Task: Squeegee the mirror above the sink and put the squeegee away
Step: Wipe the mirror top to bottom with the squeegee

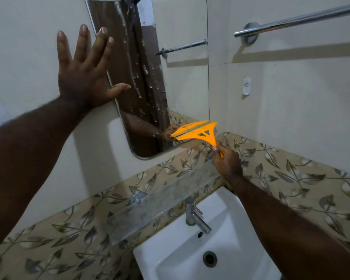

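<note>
Wet mirror (170,77): right hand (227,161) presses orange squeegee (198,133) against it.

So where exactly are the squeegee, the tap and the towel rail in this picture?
squeegee (198,132): head view, on the orange blade head, at the mirror's lower right corner.
tap (196,219): head view, on the metal spout above the basin.
towel rail (297,19): head view, on the chrome bar on the right-hand wall.

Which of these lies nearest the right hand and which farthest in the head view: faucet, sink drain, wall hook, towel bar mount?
From the right hand:
1. Faucet, below it over the sink.
2. Wall hook, above it on the right wall.
3. Sink drain, low in the basin.
4. Towel bar mount, high on the right wall.
</note>
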